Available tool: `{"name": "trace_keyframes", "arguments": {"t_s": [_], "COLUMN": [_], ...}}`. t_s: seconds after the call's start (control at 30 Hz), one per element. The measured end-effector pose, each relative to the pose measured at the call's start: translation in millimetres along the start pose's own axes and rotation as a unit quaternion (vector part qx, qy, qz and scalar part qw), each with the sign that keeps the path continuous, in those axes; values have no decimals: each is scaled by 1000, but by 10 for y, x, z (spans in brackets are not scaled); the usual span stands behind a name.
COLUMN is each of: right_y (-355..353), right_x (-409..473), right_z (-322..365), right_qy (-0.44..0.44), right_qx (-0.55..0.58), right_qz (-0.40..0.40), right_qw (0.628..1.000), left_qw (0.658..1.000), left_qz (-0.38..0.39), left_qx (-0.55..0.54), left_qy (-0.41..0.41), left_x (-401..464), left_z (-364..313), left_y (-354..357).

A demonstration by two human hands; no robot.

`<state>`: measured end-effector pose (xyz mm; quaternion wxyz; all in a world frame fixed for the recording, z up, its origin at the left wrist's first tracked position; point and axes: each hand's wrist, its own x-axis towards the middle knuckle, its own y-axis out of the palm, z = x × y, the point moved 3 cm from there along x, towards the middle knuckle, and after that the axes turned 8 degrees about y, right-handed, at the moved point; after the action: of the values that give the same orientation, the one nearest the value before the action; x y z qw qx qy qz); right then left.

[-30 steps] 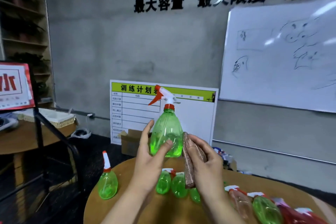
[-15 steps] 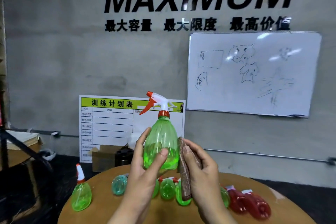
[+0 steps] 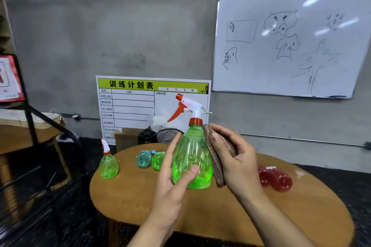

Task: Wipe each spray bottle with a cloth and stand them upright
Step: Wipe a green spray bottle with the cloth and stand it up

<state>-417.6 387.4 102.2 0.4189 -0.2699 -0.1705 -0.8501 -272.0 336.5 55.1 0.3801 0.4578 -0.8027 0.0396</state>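
- Table (image 3: 200, 212): round, wood. You hold the work above its middle, well clear of the top.
- Held bottle (image 3: 191, 158): green, upright, long axis vertical, trigger head up with nozzle pointing to your left. It sits between your two hands.
- Left hand (image 3: 172, 176): your fingers curl behind the bottle's left side, thumb pressed across the lower front. This hand carries the weight.
- Right hand (image 3: 236, 158): your fingers are folded round the cloth (image 3: 213, 158), pinching it. The cloth lies flat against the bottle's right flank, from the neck down to near the base.
- Key relation: the bottle lies directly left of your cloth fingers, touching. Judgement: the wipe should run along the vertical axis, or you turn the bottle with your left hand.
- Other bottles: one green (image 3: 108, 163) stands at the left edge; a teal (image 3: 143, 158) and a second green (image 3: 158, 160) lie on their sides behind; reds (image 3: 275, 179) lie at right. Judgement: most remain to be done.
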Motion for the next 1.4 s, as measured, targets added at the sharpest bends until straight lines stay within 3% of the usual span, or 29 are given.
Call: {"name": "trace_keyframes", "arguments": {"t_s": [0.3,0.43,0.53,0.6,0.73,0.87,0.97,1.13,1.2,1.27,1.4], "right_y": [54,59,58,97,212,321,376,361,369,394,441], "right_x": [-427,-959,-1137,-1131,-984,-1050,-1326,-1828,-1837,-1747,-1488], "right_z": [-81,-205,-346,-394,-486,-563,-564,-677,-701,-724,-837], "right_qy": [-122,-273,-321,-297,-147,-89,-124,-286,-294,-248,-67], "right_qx": [-197,-276,-315,-302,-224,-219,-222,-307,-309,-290,-226], "right_qz": [49,135,181,181,137,104,137,220,226,215,157], "right_qw": [972,912,875,888,954,966,957,881,876,899,959], "left_qw": [998,996,994,993,990,989,986,983,981,980,980], "left_qz": [-27,-51,-71,-82,-82,-78,-102,-121,-123,-119,-87], "left_qx": [51,24,14,27,99,109,97,24,33,64,106], "left_qy": [-37,-68,-81,-79,-63,-65,-84,-138,-146,-149,-143], "left_x": [-373,-549,-723,-856,-1098,-1246,-1317,-1499,-1583,-1664,-1778], "left_z": [70,96,167,236,315,309,308,348,374,404,471], "left_y": [-72,-181,-272,-331,-429,-496,-590,-716,-760,-795,-826]}}
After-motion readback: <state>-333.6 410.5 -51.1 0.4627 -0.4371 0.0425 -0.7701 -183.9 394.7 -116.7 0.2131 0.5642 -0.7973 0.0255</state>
